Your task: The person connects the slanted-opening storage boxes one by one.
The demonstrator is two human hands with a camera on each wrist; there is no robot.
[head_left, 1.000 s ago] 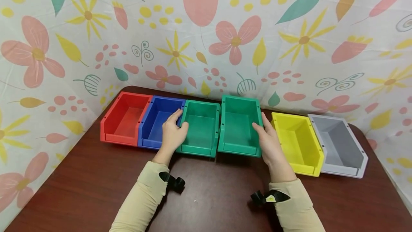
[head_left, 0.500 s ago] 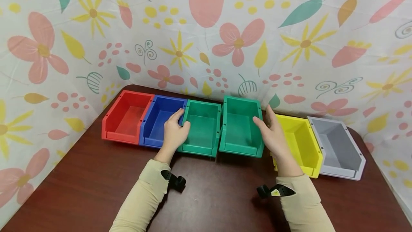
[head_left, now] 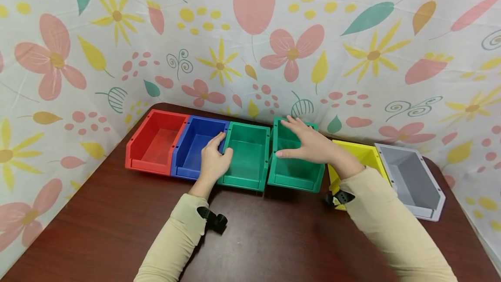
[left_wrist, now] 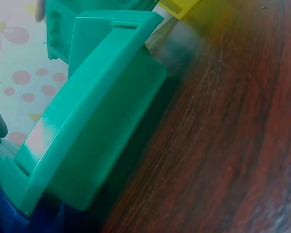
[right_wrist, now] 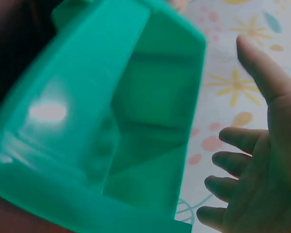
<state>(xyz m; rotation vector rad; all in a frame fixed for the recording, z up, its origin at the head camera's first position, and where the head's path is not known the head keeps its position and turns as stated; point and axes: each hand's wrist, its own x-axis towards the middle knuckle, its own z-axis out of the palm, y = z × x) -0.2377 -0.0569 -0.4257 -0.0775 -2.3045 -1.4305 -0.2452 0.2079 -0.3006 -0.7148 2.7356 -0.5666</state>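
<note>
Two green storage bins stand side by side in the head view, the left green bin point(head_left: 245, 160) and the right green bin point(head_left: 295, 182). My left hand point(head_left: 214, 160) holds the left wall of the left green bin, thumb on the inner side and fingers on the blue bin's side. In the left wrist view the front of this left green bin point(left_wrist: 82, 102) fills the middle. Over the right green bin hovers my right hand point(head_left: 311, 143), fingers spread, hiding part of it. The right wrist view shows that hand point(right_wrist: 262, 160) apart from the green bin point(right_wrist: 155, 92), holding nothing.
A red bin point(head_left: 156, 143) and a blue bin point(head_left: 195, 138) sit at the left. To the right, a yellow bin point(head_left: 362, 154) is partly covered by my forearm, beside a grey bin point(head_left: 411, 177). The brown table point(head_left: 250, 238) meets a flowered cloth point(head_left: 250, 56) behind.
My right hand has let go of the right green bin's right wall, moved off it, then swung left over the bin with fingers spread. The left hand has stayed in place.
</note>
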